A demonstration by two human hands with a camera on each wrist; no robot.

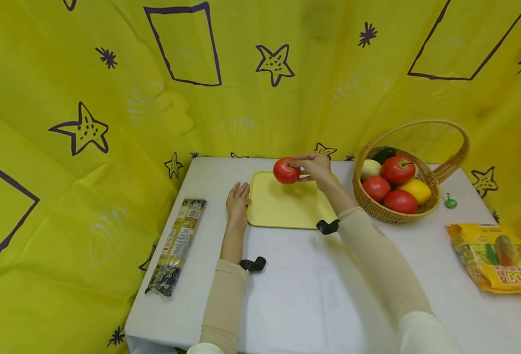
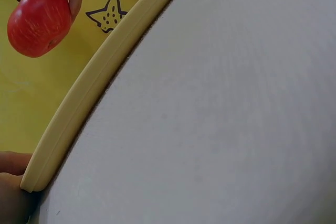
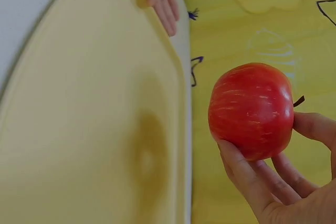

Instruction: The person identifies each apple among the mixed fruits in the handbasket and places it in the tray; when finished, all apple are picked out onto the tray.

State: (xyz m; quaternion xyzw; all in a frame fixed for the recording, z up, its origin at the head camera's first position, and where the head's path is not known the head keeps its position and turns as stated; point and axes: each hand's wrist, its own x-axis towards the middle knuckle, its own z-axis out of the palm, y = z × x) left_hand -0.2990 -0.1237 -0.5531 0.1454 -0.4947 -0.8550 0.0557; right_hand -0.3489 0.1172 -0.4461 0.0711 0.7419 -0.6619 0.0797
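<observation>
A red apple (image 1: pixel 286 170) with a short dark stem is held in my right hand (image 1: pixel 315 168). In the right wrist view, the thumb lies by the stem and the other fingers support the apple (image 3: pixel 252 111) from below. It is raised over the far part of a pale yellow rectangular tray (image 1: pixel 287 206), casting a shadow there. My left hand (image 1: pixel 238 199) touches the tray's left edge, its fingers extended. Seen from the left wrist, part of that hand (image 2: pixel 13 190) meets the tray rim (image 2: pixel 79 98) at lower left.
To the right, a wicker basket (image 1: pixel 377 212) with a tall handle holds several fruits. Beside it lie a small green item (image 1: pixel 450 200) and a yellow printed bag (image 1: pixel 499 258). A long clear-wrapped package (image 1: pixel 178 246) lies at left. Behind the white table (image 1: pixel 295 285) hangs a yellow patterned curtain (image 1: pixel 242 113).
</observation>
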